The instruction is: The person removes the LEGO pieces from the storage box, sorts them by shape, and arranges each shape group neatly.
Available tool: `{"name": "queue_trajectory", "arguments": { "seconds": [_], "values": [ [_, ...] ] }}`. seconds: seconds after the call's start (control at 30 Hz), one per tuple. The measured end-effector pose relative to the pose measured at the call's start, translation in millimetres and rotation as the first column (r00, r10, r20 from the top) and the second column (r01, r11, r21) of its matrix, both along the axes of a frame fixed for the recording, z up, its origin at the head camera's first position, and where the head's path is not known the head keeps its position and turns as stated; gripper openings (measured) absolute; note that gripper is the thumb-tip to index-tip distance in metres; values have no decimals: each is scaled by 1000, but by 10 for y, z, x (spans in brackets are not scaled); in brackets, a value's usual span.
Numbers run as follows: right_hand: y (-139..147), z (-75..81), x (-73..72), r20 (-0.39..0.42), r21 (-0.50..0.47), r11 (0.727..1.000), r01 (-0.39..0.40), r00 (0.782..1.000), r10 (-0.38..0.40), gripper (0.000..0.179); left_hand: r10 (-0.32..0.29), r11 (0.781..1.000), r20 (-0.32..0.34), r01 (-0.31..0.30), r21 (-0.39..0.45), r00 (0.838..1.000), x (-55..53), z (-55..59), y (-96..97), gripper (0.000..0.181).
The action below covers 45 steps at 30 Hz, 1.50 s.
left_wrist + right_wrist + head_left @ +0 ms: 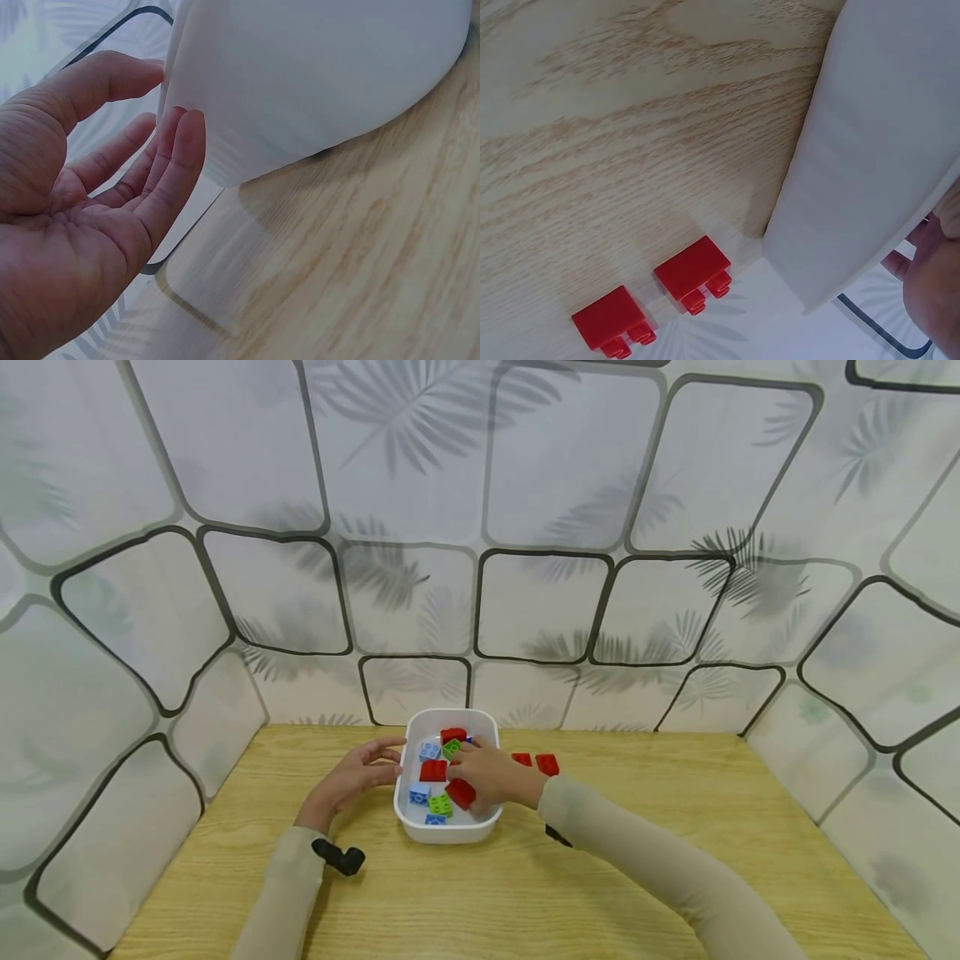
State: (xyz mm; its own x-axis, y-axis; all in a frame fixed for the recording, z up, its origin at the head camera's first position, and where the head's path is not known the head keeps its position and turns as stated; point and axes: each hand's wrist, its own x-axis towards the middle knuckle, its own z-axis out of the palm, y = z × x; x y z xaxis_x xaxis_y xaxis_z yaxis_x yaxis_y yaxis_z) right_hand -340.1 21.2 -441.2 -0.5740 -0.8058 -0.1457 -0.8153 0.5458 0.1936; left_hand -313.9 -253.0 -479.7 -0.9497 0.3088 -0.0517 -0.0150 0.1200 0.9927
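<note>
A white plastic bin [447, 835] stands on the table, holding several toy building bricks. Among them are a red brick [432, 771], a light blue brick [419, 793] and a green brick [440, 806]. My right hand [491, 777] reaches over the bin's right wall, fingers down among the bricks; I cannot tell whether they grip one. Beside the left wall is my left hand [356, 781], its fingers loosely bent. In the left wrist view, that hand's thumb and fingertips [191, 139] lie right at the bin's rim and outer wall.
Two red bricks, one nearer the bin [692, 268] and one farther out [609, 319], lie on the wooden table [637, 860] just right of the bin. A patterned fabric wall [420, 602] rises behind the table and along both sides.
</note>
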Motion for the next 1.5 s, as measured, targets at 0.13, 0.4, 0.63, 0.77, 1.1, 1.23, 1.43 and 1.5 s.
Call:
{"name": "queue_trajectory", "arguments": {
  "seconds": [0.13, 0.4, 0.63, 0.77, 1.1, 1.23, 1.43, 1.5],
  "values": [
    [12, 24, 16, -73, -18, 999, -37, 997, 36, 53, 4, 1000, 3, -4, -2, 1000, -7, -3, 0, 62],
    [41, 64, 32, -153, -90, 993, -75, 986, 61, 50, 7, 1000, 12, -7, 3, 1000, 4, 7, 6, 63],
    [108, 194, 39, -163, -242, 961, -130, 982, 92, 47, 17, 1000, 19, -17, -2, 1000, 8, 9, 17, 62],
    [186, 271, 5, -225, -323, 928, -187, 967, 117, 46, 21, 1000, 25, -21, -5, 999, 14, 16, 24, 62],
    [485, 422, -46, -316, -441, 881, -172, 948, 28, 42, 24, 1000, 28, -24, 13, 999, 20, 19, 23, 63],
    [666, 395, -77, -337, -481, 858, -181, 941, 9, 40, 17, 1000, 17, -17, 20, 1000, 29, 18, 26, 63],
    [972, 320, -144, -309, -514, 847, -134, 950, -38, 40, 6, 999, 1, -6, 35, 1000, 24, -3, 20, 62],
    [1077, 295, -165, -302, -520, 847, -114, 952, -57, 42, 6, 999, 0, -6, 35, 1000, 22, -6, 17, 62]
  ]
}}
